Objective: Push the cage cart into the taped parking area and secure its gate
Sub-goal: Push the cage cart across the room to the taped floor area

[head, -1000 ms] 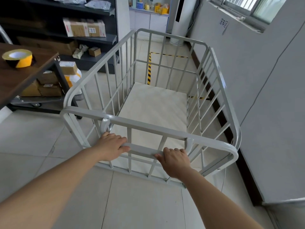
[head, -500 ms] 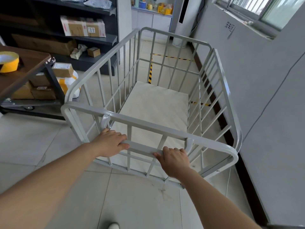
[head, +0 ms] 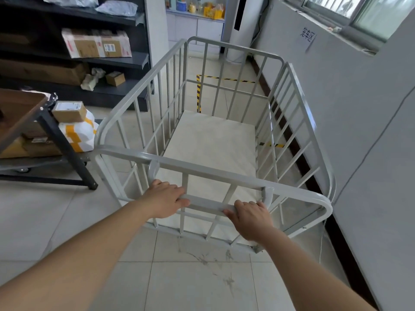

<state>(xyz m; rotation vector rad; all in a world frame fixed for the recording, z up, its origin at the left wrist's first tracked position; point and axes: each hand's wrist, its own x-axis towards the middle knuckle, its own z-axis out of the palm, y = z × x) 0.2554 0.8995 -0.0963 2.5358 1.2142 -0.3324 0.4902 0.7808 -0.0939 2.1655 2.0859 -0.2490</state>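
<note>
Pale tiled floor (head: 190,286) fills the lower view, with a grey-white wall (head: 370,135) running along the right. A small paper sign (head: 308,37) is fixed to the wall below a window. The grey metal cage cart (head: 215,175) stands lengthwise just beside that wall, its barred sides upright and its pale base panel bare. Dark shelving (head: 116,61) holding cardboard boxes (head: 96,43) stands to the left. Nearer on that side is a wooden-topped table (head: 20,108) on dark metal legs, with parcels stacked beneath it. Beyond the cart's far end, yellow-and-black hazard tape (head: 224,79) marks a corner on the floor. One strip runs toward the viewer and disappears behind the base panel, and a short piece shows through the right-hand bars low by the wall. At the near end, below the top rail, a flat horizontal handle bar (head: 206,204) spans between two uprights. The left hand (head: 165,202) wraps the bar's left part, fingers curled over the top and thumb lying along its near face. The right hand (head: 251,221) clasps the right part the same way, thumb pointing inward. The whole cart therefore lies ahead of both grips, with both arms stretched forward to it.
</note>
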